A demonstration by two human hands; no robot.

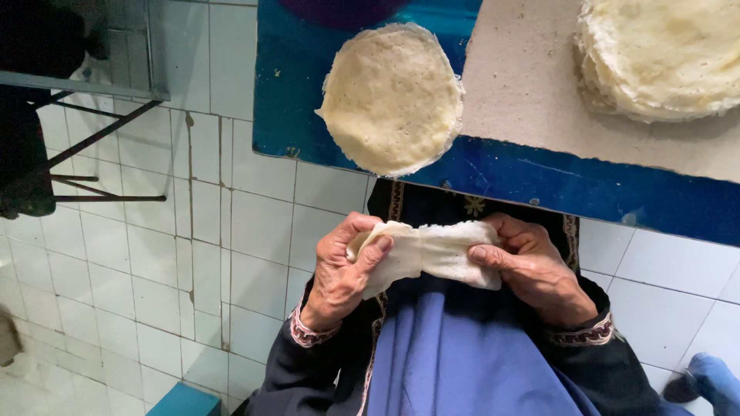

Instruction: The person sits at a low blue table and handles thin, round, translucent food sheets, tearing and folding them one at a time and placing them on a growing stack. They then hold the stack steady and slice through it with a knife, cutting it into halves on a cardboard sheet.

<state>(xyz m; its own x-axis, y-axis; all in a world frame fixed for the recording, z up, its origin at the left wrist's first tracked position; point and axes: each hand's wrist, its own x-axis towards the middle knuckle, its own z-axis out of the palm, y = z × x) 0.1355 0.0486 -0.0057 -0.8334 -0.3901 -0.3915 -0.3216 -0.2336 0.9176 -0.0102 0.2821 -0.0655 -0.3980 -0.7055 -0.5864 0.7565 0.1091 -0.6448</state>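
Both hands, left hand [339, 277] and right hand [532, 270], are pinching closed on a pale folded flatbread [428, 254], gripping opposite ends to keep it folded.

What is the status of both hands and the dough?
Left hand and right hand grip folded pale dough sheet. Round flat dough disc on blue table. Nothing obstructing.

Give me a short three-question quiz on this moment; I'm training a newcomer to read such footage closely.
1. True or false: both hands grip the folded flatbread.
2. Where does the single round flatbread lie?
A. on the floor
B. on the blue table
C. on the stack
3. Fill in: the stack of flatbreads rests on a pale ___.

Key:
1. True: left hand and right hand hold its ends.
2. B
3. board
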